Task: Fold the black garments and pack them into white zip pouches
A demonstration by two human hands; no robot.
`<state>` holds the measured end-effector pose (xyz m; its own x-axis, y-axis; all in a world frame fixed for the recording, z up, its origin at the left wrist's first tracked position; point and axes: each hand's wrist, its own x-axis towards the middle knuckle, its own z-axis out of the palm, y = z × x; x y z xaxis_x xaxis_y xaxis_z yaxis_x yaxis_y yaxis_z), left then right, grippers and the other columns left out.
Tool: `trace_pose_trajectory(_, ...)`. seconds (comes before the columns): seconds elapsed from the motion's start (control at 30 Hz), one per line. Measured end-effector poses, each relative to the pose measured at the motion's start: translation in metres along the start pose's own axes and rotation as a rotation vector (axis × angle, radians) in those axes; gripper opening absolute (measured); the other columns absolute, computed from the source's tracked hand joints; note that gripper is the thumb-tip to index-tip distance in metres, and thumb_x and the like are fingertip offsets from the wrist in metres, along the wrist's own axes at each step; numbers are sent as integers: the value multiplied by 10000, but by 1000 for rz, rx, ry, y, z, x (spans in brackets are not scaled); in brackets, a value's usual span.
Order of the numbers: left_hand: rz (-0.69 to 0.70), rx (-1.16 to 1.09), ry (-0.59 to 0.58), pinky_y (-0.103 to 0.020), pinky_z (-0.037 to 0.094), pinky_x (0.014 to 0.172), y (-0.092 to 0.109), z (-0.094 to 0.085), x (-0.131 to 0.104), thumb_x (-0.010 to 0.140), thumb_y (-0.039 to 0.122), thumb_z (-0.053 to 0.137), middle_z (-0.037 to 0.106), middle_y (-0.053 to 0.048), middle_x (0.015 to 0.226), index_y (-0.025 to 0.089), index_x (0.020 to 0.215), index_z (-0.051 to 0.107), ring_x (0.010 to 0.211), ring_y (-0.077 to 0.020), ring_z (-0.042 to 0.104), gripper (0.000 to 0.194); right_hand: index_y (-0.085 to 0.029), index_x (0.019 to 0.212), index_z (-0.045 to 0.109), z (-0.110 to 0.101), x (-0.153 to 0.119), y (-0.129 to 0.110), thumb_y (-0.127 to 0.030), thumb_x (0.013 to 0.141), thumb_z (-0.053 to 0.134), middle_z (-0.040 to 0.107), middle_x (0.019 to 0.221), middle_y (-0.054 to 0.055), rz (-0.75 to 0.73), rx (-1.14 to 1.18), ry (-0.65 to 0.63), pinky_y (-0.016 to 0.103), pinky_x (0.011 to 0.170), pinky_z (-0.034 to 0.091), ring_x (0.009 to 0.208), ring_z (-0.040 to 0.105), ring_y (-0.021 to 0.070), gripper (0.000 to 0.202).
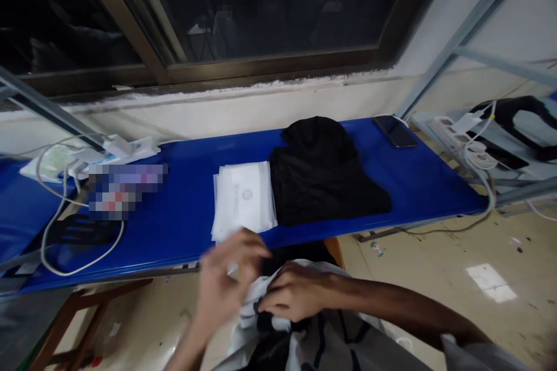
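Two bare hands work close together at the lap, just in front of the near edge of a blue worktop (pixel 187 203). The right hand (pixel 298 291) lies over grey-white cloth (pixel 337 353) with dark markings, its fingers bent down against the fabric; whether it pinches a fold cannot be told. The left hand (pixel 232 275), smeared by motion blur, is raised just beside it with the fingers curled, and whether it grips anything is unclear, as is whether the two touch. Beyond the left hand, near the front edge, lies a loose stack of whitish pouches (pixel 243 194), the top one printed with a round grey emblem and lettering. Against its right side sits a folded black cloth (pixel 324 177), and farther right, near the back corner, a dark phone (pixel 395 131) lies flat. On the left part of the worktop are a white power strip (pixel 145 146) with plugs in it, a looped white cable (pixel 80 272) and a black slotted object (pixel 85 229). Behind runs a dark window (pixel 278 8) above a pale wall; tiled floor (pixel 418 266) shows below at right.
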<state>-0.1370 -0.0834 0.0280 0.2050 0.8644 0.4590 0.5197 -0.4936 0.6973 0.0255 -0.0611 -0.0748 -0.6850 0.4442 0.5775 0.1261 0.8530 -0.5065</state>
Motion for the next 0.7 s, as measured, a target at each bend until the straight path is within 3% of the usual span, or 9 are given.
trace_pose_trajectory(0.07,-378,261,326,-321,540,762,-29,-44,13,896,213,512,707,-44,922,213,884,672,840,-193,684,161,-245,1001,728,-45,14,-5,-201,878,590,733,725,-30,-50,17,128,239,630,576,609,664,115,191)
trace_pose_trajectory(0.1,-503,371,390,-339,553,784,-46,-58,20,875,264,540,715,-55,962,203,908,682,830,-205,697,159,-202,1029,719,-63,24,-3,-144,879,588,738,760,3,-31,-41,221,256,658,577,655,668,128,207)
trace_pose_trajectory(0.13,-597,437,358,-362,563,805,-63,-65,26,851,308,569,721,-78,1006,187,959,690,831,-221,706,203,-176,1059,713,-77,35,0,-112,887,576,748,821,38,-21,-122,268,283,699,583,727,679,150,230)
trace_pose_trajectory(0.2,-720,445,276,-392,578,821,-93,-66,34,821,379,603,727,-130,1088,150,1112,678,867,-254,722,377,-153,1190,687,-90,55,11,-116,924,554,740,1119,130,12,-293,203,367,842,590,959,694,216,299)
trace_pose_trajectory(0.3,-765,306,179,-422,587,859,-117,-53,39,828,475,621,689,-180,1255,125,1407,526,1000,-292,722,684,-157,1454,528,-79,68,29,-288,987,570,446,1550,234,53,-429,-65,527,1095,475,1360,523,344,487)
trace_pose_trajectory(0.37,-744,218,144,-439,559,963,-122,-44,38,857,511,597,626,-186,1381,138,1513,417,1174,-310,670,776,-141,1537,421,-66,67,34,-433,995,562,321,1609,278,68,-452,-206,614,1176,352,1487,352,396,631)
trace_pose_trajectory(0.47,-701,195,111,-451,451,1122,-125,-40,34,901,469,519,527,-178,1506,125,1551,371,1390,-312,515,751,-159,1548,411,-67,67,33,-565,992,497,330,1607,271,56,-440,-313,689,1195,249,1526,261,405,694)
trace_pose_trajectory(0.6,-667,297,96,-465,426,1141,-130,-47,20,893,421,459,542,-192,1488,71,1554,363,1418,-330,480,754,-168,1491,503,-118,88,43,-485,1048,414,399,1596,197,55,-454,-215,585,1251,234,1491,380,305,553)
trace_pose_trajectory(0.7,-635,365,92,-475,474,1087,-133,-52,6,889,413,443,636,-189,1368,77,1556,363,1347,-343,552,751,-109,1442,555,-157,95,75,-342,1065,388,525,1514,169,143,-541,-125,486,1263,274,1419,491,256,474)
